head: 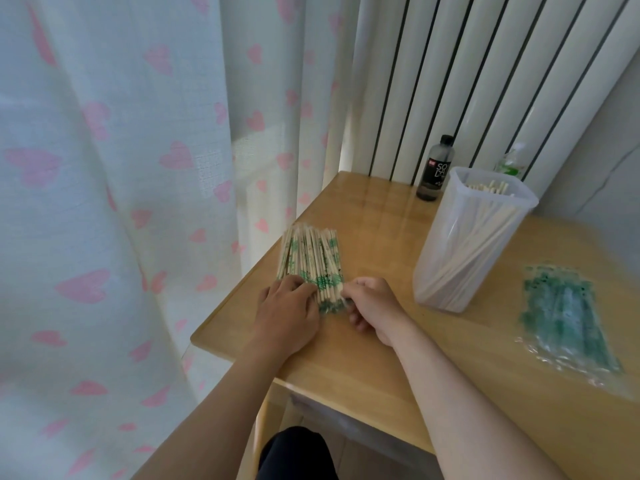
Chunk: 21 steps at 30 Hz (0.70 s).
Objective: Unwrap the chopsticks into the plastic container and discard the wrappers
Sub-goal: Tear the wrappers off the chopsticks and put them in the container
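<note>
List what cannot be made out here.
Head view:
Right hand: curled fingers hide whether it pinches a wrapped pair.
Wrapped chopsticks: near ends covered by left hand.
Discarded wrappers: blurred, uncountable.
Green-labelled bottle: mostly behind the plastic container.

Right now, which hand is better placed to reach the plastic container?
Probably the right hand: it lies between the wrapped chopsticks and the plastic container, while the left hand rests on their near end, farther away.

The left hand (287, 306) covers the near ends of the wrapped chopsticks (310, 261). Fingers of the right hand (374, 306) curl under, perhaps pinching one. The empty wrappers (568, 317) are blurred.
</note>
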Each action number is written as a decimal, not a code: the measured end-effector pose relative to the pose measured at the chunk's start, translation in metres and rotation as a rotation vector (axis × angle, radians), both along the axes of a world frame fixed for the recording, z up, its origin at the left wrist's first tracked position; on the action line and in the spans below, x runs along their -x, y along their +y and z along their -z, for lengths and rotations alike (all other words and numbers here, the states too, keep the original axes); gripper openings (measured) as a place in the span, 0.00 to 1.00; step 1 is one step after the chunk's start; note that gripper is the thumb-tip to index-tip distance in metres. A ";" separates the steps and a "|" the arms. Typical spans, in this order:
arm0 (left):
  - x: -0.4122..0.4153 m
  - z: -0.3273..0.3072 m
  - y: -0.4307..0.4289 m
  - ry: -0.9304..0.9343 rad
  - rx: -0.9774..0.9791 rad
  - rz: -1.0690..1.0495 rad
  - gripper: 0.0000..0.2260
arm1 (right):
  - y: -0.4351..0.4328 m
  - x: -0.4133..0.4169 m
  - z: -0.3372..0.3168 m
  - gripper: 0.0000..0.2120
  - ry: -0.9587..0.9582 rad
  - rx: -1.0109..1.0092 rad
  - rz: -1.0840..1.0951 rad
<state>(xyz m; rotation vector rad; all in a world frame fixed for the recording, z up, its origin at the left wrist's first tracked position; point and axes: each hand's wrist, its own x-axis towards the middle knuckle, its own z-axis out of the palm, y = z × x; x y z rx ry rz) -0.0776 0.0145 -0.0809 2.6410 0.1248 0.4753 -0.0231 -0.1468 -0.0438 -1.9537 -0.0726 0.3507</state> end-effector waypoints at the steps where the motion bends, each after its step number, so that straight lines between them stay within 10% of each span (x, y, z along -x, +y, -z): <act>1: 0.000 0.000 0.000 -0.003 0.002 -0.003 0.15 | -0.001 0.000 0.000 0.06 0.015 -0.045 0.021; 15: 0.008 -0.004 0.002 -0.004 -0.002 -0.014 0.24 | -0.036 0.021 -0.017 0.19 0.199 -0.672 -0.007; 21: 0.011 -0.037 -0.023 -0.135 0.131 0.091 0.27 | -0.063 0.034 -0.059 0.09 -0.054 -0.736 -0.019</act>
